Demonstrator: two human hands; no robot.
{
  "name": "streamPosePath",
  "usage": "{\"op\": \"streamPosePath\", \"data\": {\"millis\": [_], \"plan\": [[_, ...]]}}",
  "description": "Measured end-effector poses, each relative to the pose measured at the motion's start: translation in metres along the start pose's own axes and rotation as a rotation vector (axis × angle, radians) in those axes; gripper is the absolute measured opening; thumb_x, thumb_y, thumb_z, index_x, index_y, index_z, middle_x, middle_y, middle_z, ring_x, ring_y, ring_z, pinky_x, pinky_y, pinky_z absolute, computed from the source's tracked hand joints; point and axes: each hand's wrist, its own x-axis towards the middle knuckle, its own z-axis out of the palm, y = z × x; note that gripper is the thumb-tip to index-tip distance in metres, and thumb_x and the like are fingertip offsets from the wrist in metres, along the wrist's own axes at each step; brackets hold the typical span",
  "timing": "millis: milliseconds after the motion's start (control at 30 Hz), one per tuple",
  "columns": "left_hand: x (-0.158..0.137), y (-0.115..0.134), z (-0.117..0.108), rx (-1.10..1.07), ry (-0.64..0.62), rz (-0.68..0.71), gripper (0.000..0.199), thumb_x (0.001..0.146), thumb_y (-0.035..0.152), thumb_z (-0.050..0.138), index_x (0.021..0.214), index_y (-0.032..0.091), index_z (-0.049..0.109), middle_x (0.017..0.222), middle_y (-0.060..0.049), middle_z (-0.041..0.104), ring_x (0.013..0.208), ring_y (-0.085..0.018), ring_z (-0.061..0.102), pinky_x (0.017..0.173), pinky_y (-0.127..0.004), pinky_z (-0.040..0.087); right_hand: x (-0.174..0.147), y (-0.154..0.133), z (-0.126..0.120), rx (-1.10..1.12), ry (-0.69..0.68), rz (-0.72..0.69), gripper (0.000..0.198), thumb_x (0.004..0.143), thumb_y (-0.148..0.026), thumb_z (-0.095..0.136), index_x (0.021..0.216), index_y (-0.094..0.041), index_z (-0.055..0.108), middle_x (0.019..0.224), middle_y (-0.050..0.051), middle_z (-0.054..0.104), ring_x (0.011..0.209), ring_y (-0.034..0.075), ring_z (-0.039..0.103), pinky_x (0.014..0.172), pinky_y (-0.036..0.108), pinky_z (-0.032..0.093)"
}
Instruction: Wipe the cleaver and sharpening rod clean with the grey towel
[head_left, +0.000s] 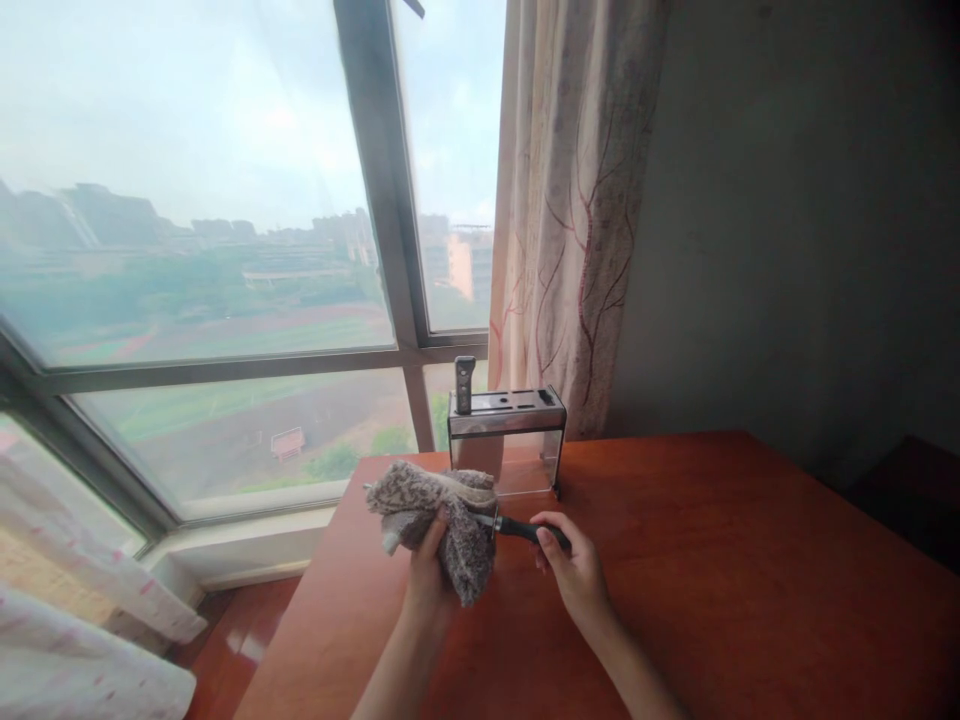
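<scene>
My left hand (431, 570) is closed around a fluffy grey cloth (469, 560), bunched over the metal part of a black-handled tool (517, 526). A thin tip pokes out at the cloth's left end; most of the metal is covered, so I cannot tell its exact kind. The fingers of my right hand (574, 565) wrap round the tool's black handle, which points to the right. Just behind the cloth stands a clear-sided knife block (510, 402) with a slotted metal top. One knife handle (464, 385) sticks upright from its left slot.
Both hands are above a reddish-brown wooden table (712, 590). Beyond its far and left edges are a large window (225, 370) and a low sill (240, 545). A patterned curtain (577, 220) hangs behind the block, and another curtain (82, 650) is at lower left.
</scene>
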Motion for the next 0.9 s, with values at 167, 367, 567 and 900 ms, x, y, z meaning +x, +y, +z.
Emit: {"op": "streamPosePath", "data": {"millis": [167,367,567,900], "plan": [[-0.008,-0.018,0.002,0.096,-0.02,0.043,0.035,0.065,0.023,0.08,0.096,0.014,0.065,0.091,-0.008,0.074,0.087,-0.025,0.07,0.078,-0.034,0.057,-0.001,-0.006,-0.001,-0.132,-0.008,-0.091,0.03,0.088,-0.046,0.054,0.096,-0.02,0.066,0.079,0.003,0.068,0.062,0.016,0.062,0.055,0.023,0.05],[-0.001,0.0,0.002,0.157,0.022,0.205,0.042,0.064,0.019,0.08,0.103,0.016,0.065,0.091,-0.005,0.074,0.082,-0.021,0.07,0.073,-0.029,0.057,0.002,-0.006,-0.004,-0.201,-0.021,-0.229,0.026,0.087,-0.042,0.058,0.1,-0.022,0.069,0.09,0.005,0.07,0.071,0.019,0.065,0.058,0.025,0.053],[0.014,0.035,-0.006,0.073,0.113,0.318,0.031,0.068,0.017,0.075,0.098,0.017,0.067,0.086,-0.004,0.073,0.082,-0.019,0.07,0.075,-0.028,0.057,0.003,-0.009,-0.009,-0.205,0.003,-0.275,0.018,0.087,-0.033,0.06,0.099,-0.024,0.069,0.092,0.005,0.071,0.084,0.021,0.067,0.073,0.029,0.055],[0.001,0.001,-0.003,0.295,-0.04,0.293,0.037,0.067,0.025,0.079,0.1,0.015,0.067,0.097,-0.007,0.073,0.086,-0.019,0.068,0.077,-0.027,0.055,-0.009,-0.009,0.01,-0.28,-0.114,-0.43,0.023,0.088,-0.023,0.058,0.108,-0.028,0.069,0.096,0.006,0.069,0.089,0.019,0.066,0.079,0.029,0.054]]}}
